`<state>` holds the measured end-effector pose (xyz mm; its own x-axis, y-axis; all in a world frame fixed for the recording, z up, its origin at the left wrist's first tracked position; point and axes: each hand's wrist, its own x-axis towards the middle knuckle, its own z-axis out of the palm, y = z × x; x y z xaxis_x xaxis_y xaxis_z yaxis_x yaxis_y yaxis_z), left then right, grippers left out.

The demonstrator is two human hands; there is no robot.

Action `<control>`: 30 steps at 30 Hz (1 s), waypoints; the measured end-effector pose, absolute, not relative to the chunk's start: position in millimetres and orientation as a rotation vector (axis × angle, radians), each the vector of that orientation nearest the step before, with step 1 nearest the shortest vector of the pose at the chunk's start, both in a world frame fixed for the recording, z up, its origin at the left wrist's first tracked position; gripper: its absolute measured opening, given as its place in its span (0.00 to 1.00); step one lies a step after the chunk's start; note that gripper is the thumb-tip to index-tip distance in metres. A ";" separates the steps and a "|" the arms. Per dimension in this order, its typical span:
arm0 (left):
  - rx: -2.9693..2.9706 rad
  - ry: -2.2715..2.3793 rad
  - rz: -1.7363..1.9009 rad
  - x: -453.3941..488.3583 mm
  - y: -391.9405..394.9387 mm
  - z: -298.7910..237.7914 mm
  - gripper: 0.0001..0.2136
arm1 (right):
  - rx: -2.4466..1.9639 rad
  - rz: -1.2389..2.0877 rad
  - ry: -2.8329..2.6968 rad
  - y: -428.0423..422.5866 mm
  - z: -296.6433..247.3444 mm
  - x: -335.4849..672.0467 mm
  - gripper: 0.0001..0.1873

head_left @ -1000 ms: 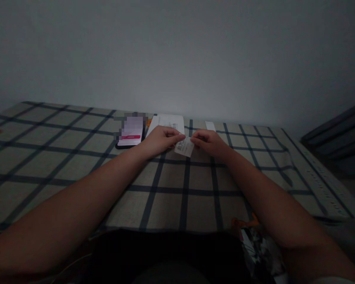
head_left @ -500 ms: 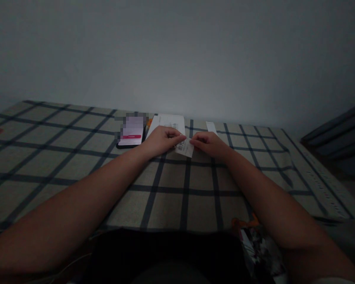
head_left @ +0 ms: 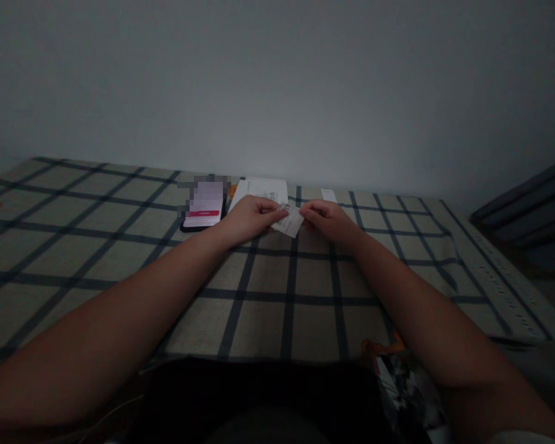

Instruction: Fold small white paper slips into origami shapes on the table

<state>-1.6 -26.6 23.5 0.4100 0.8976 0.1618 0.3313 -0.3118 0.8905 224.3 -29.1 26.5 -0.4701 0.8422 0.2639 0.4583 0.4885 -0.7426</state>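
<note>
A small white printed paper slip (head_left: 290,222) is held between both hands just above the checked tablecloth (head_left: 268,290). My left hand (head_left: 250,217) pinches its left edge with closed fingers. From the other side, my right hand (head_left: 328,219) pinches the right edge, fingers curled. The slip tilts, its lower corner pointing toward me. The room is dim and the print is too small to read.
A lit phone (head_left: 204,206) lies left of my hands. A white sheet of paper (head_left: 261,188) lies behind them, and a narrow white strip (head_left: 328,195) lies further right. A grey wall rises behind the table. A colourful packet (head_left: 398,382) sits at the near edge.
The slip has been raised slightly and turned between my fingers; both hands have stayed in nearly the same place.
</note>
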 end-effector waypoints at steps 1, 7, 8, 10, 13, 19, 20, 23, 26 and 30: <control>1.822 1.055 0.888 -1.6 -25.9 22.3 0.17 | -1.069 0.809 -2.105 -29.7 27.1 224.5 0.21; 1.815 1.076 0.926 -2.0 -23.0 19.2 0.18 | -1.103 0.768 -2.215 -30.8 28.5 225.1 0.22; 1.816 1.083 0.922 -1.8 -23.4 19.6 0.18 | -1.104 0.738 -2.224 -30.4 28.4 225.2 0.22; 1.787 1.074 0.911 -0.8 -24.8 21.2 0.19 | -1.104 0.698 -2.223 -29.5 28.3 225.5 0.21; 1.691 1.010 0.892 1.2 -27.5 24.2 0.17 | -1.107 0.667 -2.202 -28.4 28.6 226.4 0.21; 1.630 1.032 0.866 1.5 -28.3 26.1 0.13 | -1.122 0.717 -2.100 -27.3 29.1 226.6 0.19; 1.630 1.031 0.874 1.3 -27.9 25.8 0.13 | -1.120 0.727 -2.099 -27.0 28.6 226.8 0.20; 1.625 1.020 0.883 1.1 -26.9 24.9 0.11 | -1.094 0.761 -2.094 -25.3 25.5 228.5 0.21; 1.640 1.009 0.846 1.3 -27.3 26.1 0.10 | -1.052 0.855 -2.081 -24.0 21.9 230.6 0.20; 1.695 0.987 0.741 1.3 -31.5 32.0 0.09 | -0.995 0.926 -2.066 -25.5 20.3 228.5 0.19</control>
<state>1.3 -31.5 32.0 0.4795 0.8773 0.0217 0.2659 -0.1688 0.9491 228.5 -25.5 20.3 -0.4960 0.8317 0.2493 0.3678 0.4614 -0.8074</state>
